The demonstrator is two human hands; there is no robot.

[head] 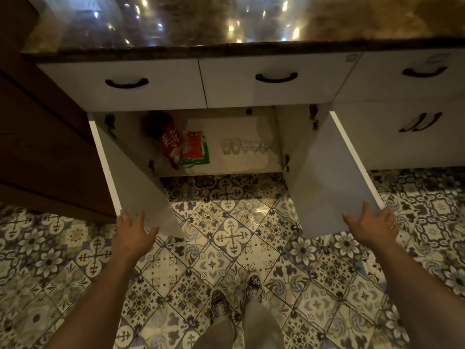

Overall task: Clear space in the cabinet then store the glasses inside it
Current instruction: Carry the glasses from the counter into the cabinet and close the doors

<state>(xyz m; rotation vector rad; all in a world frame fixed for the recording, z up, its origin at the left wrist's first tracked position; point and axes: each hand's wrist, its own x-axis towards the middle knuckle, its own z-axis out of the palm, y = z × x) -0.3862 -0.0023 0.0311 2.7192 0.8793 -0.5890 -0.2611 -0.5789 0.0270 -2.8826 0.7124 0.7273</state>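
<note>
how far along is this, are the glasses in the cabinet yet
Nearly finished, it seems. Done: a row of glasses stands on the cabinet floor, with the red packets on the left. In hand: the left hand and right hand are at the edges of the open doors. Left: shutting them.

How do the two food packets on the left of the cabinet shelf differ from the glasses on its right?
The food packets are opaque, coloured red, green and white; the glasses are clear and hard to see. The packets lean in a loose overlapping pile; the glasses stand in a tidy row. The packets are larger than any single glass. Both sit on the same shelf, between the open doors.
</note>
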